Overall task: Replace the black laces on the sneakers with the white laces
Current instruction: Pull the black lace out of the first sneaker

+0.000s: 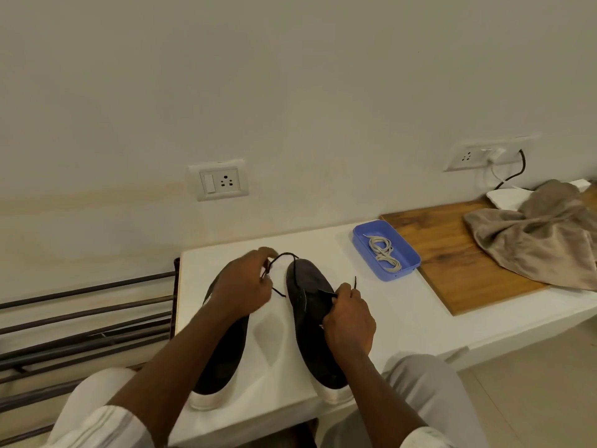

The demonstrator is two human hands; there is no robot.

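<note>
Black lace (284, 255) loops off right sneaker (307, 286). Left hand (242, 282) pinches one strand, right hand (347, 321) pinches the other, fingers curled tight. Left sneaker (226, 357) just beside, both on white bench (371, 305). White laces (384, 253) sit in blue tray (397, 276), R side.

Crumpled beige cloth (533, 234) on wooden board (452, 260), wall socket (221, 181), dark rack rails (87, 290) at left
</note>
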